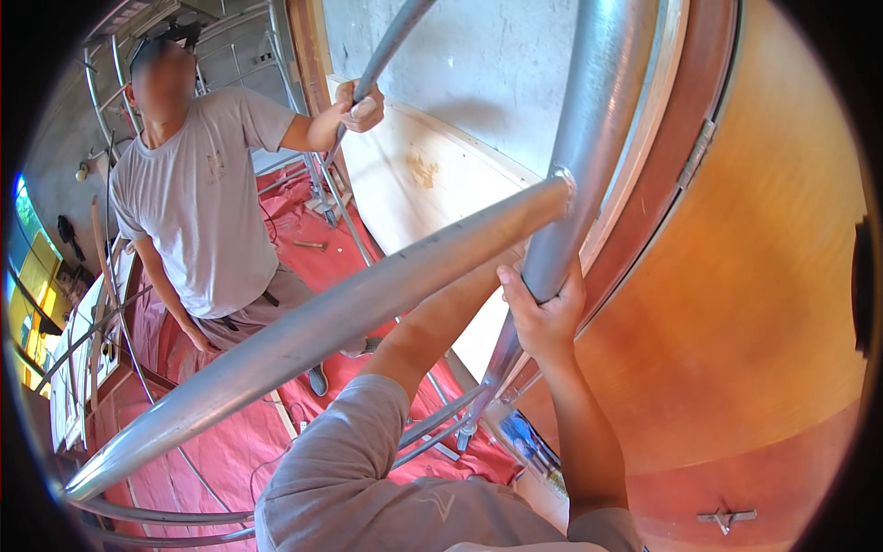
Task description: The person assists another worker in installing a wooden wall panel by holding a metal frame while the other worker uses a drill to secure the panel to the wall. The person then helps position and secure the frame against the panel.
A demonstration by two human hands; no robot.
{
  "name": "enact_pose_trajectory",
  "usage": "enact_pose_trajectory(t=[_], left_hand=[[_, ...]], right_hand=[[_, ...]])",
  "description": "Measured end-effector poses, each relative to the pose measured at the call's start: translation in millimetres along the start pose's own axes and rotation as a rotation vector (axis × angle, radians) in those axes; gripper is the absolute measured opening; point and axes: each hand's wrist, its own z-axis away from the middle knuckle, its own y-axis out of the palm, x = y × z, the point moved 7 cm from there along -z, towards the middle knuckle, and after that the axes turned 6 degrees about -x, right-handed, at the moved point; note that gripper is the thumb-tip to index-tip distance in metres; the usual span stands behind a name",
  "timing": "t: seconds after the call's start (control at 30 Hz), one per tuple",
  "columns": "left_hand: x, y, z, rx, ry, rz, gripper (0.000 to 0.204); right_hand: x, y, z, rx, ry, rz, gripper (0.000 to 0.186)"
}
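A metal scaffold frame fills the middle of the view, its thick upright tube joined to a long slanting crossbar. My right hand is wrapped round the upright just under that joint, thumb on its left side. My left forearm reaches up behind the crossbar. The left hand is hidden by the tubes, so its grip does not show. Across from me, a co-worker in a grey T-shirt grips another metal tube of scaffolding with a raised hand; the other arm hangs down.
An orange-brown door panel with a hinge stands close on my right, beside a pale wall. Red sheeting covers the floor, with a hammer on it. More scaffold tubes, cables and boards crowd the left. A box sits below my right arm.
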Motion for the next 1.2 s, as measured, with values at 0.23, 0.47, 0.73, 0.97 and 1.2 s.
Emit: enact_pose_trajectory(t=[0.23,0.47,0.73,0.97,1.2], left_hand=[[1.3,-57.0,-25.5,0.274,-0.719,0.272,0.034],[3.2,-75.6,-22.5,0.316,-0.639,0.081,0.028],[10.6,-68.6,-19.0,0.087,0.044,-0.128,0.016],[43.0,-73.5,-10.3,0.079,-0.574,0.189,0.028],[53.6,-74.6,-6.1,0.191,-0.698,0.287,0.022]], right_hand=[[1.4,2.1,3.2,0.025,0.081,-0.036,0.041],[5.9,5.8,7.2,-0.004,0.048,-0.049,0.041],[0.3,-0.7,4.9,0.021,0.042,0.027,0.047],[6.5,0.7,0.1,0.015,-0.014,0.066,0.040],[8.5,2.4,2.2,0.033,-0.043,0.040,0.038]])
